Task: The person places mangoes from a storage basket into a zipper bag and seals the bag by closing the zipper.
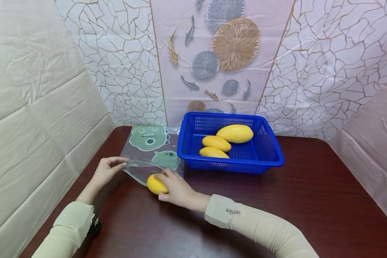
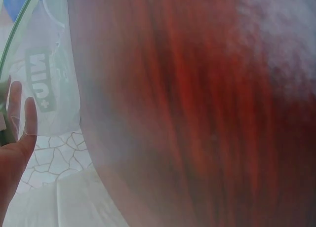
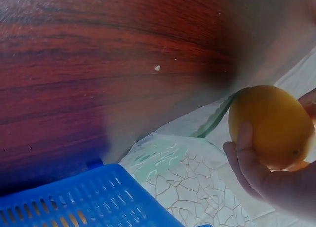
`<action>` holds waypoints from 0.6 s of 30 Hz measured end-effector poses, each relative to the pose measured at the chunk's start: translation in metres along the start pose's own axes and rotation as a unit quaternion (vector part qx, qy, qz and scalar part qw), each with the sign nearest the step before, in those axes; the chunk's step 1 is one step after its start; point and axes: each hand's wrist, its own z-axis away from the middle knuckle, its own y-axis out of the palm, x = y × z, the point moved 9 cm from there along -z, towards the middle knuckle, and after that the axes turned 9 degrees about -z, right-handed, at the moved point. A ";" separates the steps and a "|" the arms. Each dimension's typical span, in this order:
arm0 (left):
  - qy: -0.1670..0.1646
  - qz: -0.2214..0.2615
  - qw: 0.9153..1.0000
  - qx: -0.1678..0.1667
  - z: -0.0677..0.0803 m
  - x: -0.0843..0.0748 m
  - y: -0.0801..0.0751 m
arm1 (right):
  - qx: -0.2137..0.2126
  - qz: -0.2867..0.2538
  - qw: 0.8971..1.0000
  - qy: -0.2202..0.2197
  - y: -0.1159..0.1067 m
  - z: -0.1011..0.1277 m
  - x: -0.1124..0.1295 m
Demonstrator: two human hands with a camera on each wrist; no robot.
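Observation:
A clear plastic zip bag (image 1: pixel 151 152) with green cartoon prints lies at the left of the table, its mouth facing the person. My left hand (image 1: pixel 107 171) pinches the left corner of that mouth between thumb and fingers; the left wrist view catches this hand (image 2: pixel 17 138) beside the see-through film. My right hand (image 1: pixel 178 190) grips a yellow mango (image 1: pixel 156 184) right at the bag's opening. In the right wrist view the fingers curl round the mango (image 3: pixel 269 126), with the bag's green edge strip (image 3: pixel 216 119) just behind it.
Right of the bag, overlapping its edge in the head view, stands a blue plastic basket (image 1: pixel 232 163) with 3 more mangoes (image 1: pixel 234 133) inside. The dark red-brown table (image 1: pixel 309 200) is bordered by pale cloth walls (image 1: pixel 38 107) and a patterned backdrop (image 1: pixel 129 53).

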 end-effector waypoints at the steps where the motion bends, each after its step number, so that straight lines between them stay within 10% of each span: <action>1: 0.000 0.000 1.000 0.000 -0.001 0.004 0.001 | -0.002 0.014 1.000 -0.008 0.000 0.000 0.001; 9: 0.005 0.002 1.000 0.005 -0.004 0.022 0.007 | 0.022 0.068 0.997 -0.039 0.007 0.005 0.010; 18: 0.017 0.012 1.000 0.000 0.003 -0.013 0.002 | 0.044 0.082 0.995 -0.028 0.008 0.005 0.009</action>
